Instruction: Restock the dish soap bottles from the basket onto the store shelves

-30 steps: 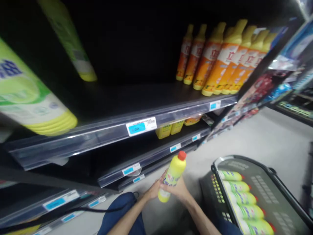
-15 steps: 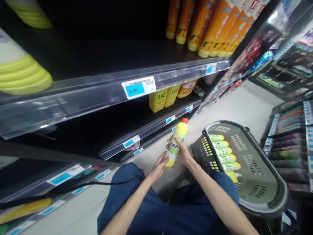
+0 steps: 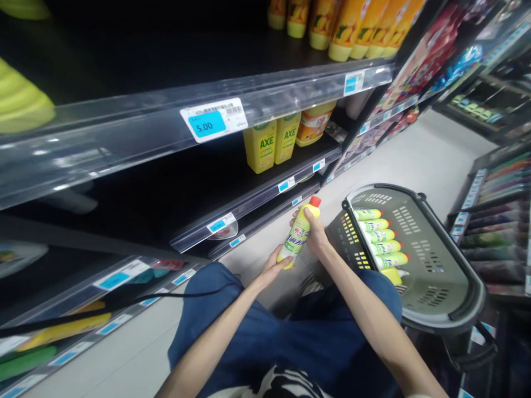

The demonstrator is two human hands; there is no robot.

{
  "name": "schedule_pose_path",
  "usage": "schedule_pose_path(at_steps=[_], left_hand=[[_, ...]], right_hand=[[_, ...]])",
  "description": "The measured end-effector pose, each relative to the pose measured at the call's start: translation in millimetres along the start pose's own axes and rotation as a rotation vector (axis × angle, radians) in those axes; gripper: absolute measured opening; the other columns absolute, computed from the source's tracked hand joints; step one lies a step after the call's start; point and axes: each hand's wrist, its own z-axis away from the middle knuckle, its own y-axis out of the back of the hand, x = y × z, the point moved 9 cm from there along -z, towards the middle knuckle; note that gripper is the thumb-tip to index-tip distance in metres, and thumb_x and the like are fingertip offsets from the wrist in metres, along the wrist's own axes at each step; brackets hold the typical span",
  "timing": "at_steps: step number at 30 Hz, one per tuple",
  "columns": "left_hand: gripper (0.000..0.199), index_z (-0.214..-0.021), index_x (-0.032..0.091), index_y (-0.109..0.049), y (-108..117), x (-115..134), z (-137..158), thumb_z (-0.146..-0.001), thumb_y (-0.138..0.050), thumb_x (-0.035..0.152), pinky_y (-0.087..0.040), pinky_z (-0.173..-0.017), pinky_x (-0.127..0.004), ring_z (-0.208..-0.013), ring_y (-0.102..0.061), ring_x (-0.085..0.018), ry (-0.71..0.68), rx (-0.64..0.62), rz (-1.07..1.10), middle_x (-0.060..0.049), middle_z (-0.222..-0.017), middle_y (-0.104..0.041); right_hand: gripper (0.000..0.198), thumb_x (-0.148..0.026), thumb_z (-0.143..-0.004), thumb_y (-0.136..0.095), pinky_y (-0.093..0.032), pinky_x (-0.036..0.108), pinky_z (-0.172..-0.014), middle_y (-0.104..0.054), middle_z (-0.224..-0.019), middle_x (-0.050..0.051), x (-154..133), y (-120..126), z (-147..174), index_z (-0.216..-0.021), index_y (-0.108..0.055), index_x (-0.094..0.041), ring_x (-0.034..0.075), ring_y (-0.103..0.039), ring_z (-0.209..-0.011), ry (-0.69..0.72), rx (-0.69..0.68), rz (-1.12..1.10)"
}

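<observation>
Between my two hands is a yellow cleaner bottle [image 3: 297, 236] with a red cap and a green-and-white label, tilted with its cap away from me. My left hand [image 3: 271, 268] grips it around the base. My right hand [image 3: 316, 229] is closed around its upper part, just below the cap, with the thumb on the front. To the right stands a dark shopping basket [image 3: 440, 243]. Several bottles of the same look [image 3: 381, 237] lie in a row along its left side, and a yellow bottle [image 3: 391, 275] with a pale tip lies nearest me.
Shelves with a clear price rail [image 3: 136, 138] run along the left and ahead. Yellow AXE bottles [image 3: 262, 148] and an orange tub [image 3: 314, 124] stand on a lower shelf, orange bottles [image 3: 344, 33] above. A black cord [image 3: 182, 295] crosses by my left knee. Another rack [image 3: 498, 221] stands right of the basket.
The view has shifted slightly, so shelves and basket sit higher in the picture. My right hand has moved up the bottle toward the cap; my left hand stays at the base.
</observation>
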Motion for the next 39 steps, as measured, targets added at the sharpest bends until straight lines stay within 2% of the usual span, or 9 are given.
schedule_pose_path(at_steps=[7, 13, 17, 20, 24, 27, 31, 36, 39], left_hand=[[0.07, -0.129, 0.018, -0.055, 18, 6, -5, -0.078, -0.079, 0.058, -0.049, -0.065, -0.027, -0.08, -0.069, -0.019, 0.004, 0.024, -0.04, -0.008, -0.103, -0.07], [0.067, -0.131, 0.016, -0.062, 65, 46, -7, -0.094, -0.05, 0.071, -0.052, -0.084, -0.032, -0.104, -0.066, -0.023, -0.01, 0.076, -0.348, -0.015, -0.123, -0.069], [0.052, -0.12, 0.018, -0.073, 98, 83, -1, -0.084, -0.073, 0.055, -0.05, -0.088, -0.031, -0.103, -0.068, -0.024, 0.006, -0.071, -0.682, -0.011, -0.116, -0.075], [0.038, -0.102, 0.025, -0.081, 130, 86, 11, -0.069, -0.087, 0.044, -0.049, -0.081, -0.028, -0.093, -0.072, -0.024, 0.186, -0.199, -0.92, -0.006, -0.102, -0.08], [0.022, -0.09, 0.024, -0.082, 197, 92, 32, -0.07, -0.085, 0.033, -0.049, -0.084, -0.031, -0.096, -0.072, -0.029, 0.39, 0.029, -1.298, -0.008, -0.095, -0.08], [0.019, -0.098, 0.022, -0.081, 213, 102, 55, -0.086, -0.07, 0.033, -0.049, -0.09, -0.032, -0.1, -0.072, -0.028, 0.329, 0.109, -1.299, -0.01, -0.102, -0.08], [0.029, -0.11, 0.023, -0.08, 183, 133, 98, -0.092, -0.067, 0.041, -0.054, -0.089, -0.032, -0.102, -0.075, -0.028, 0.113, 0.088, -1.032, -0.01, -0.111, -0.079], [0.047, -0.126, 0.023, -0.074, 78, 191, 132, -0.086, -0.075, 0.048, -0.06, -0.088, -0.045, -0.112, -0.073, -0.035, -0.114, -0.286, -0.449, -0.017, -0.124, -0.075], [0.056, -0.098, 0.021, -0.077, 38, 248, 123, -0.065, -0.087, 0.065, -0.062, -0.068, -0.048, -0.081, -0.076, -0.036, -0.375, -0.261, -0.211, -0.015, -0.087, -0.078]], right_hand=[[0.057, -0.014, -0.05, -0.093, -0.056, 0.026, -0.069, -0.071, -0.089, -0.004, 0, 1, -4, -0.1, -0.066, -0.022, 0.013, -0.067, -0.072, -0.002, -0.043, 0.024], [0.045, -0.012, -0.051, -0.09, -0.055, 0.028, -0.071, -0.069, -0.084, -0.002, 15, -10, -3, -0.087, -0.065, -0.02, 0.016, -0.067, -0.075, 0.037, -0.118, 0.221], [0.04, -0.013, -0.054, -0.088, -0.053, 0.029, -0.068, -0.068, -0.084, 0.001, 23, -19, 5, -0.086, -0.066, -0.019, 0.017, -0.065, -0.077, 0.017, -0.196, 0.4], [0.038, -0.012, -0.057, -0.086, -0.053, 0.03, -0.07, -0.067, -0.086, 0.001, 21, -27, 11, -0.088, -0.065, -0.021, 0.018, -0.065, -0.08, 0.023, -0.229, 0.396], [0.042, -0.01, -0.056, -0.086, -0.053, 0.032, -0.072, -0.066, -0.086, 0.0, 22, -32, 18, -0.09, -0.064, -0.022, 0.02, -0.065, -0.082, 0.0, -0.236, 0.381], [0.046, -0.01, -0.054, -0.088, -0.053, 0.032, -0.071, -0.067, -0.086, 0.0, 26, -28, 19, -0.091, -0.063, -0.022, 0.02, -0.065, -0.081, -0.024, -0.215, 0.393], [0.049, -0.013, -0.052, -0.09, -0.053, 0.031, -0.071, -0.067, -0.087, 0.0, 29, -25, 15, -0.092, -0.062, -0.022, 0.02, -0.065, -0.082, -0.03, -0.219, 0.426], [0.049, -0.019, -0.052, -0.09, -0.052, 0.029, -0.07, -0.067, -0.087, 0.001, 32, -25, 7, -0.093, -0.063, -0.021, 0.02, -0.064, -0.082, -0.068, -0.215, 0.441], [0.046, -0.023, -0.05, -0.089, -0.051, 0.029, -0.068, -0.068, -0.085, 0.002, 35, -25, 1, -0.088, -0.065, -0.02, 0.02, -0.064, -0.079, -0.058, -0.181, 0.469]])
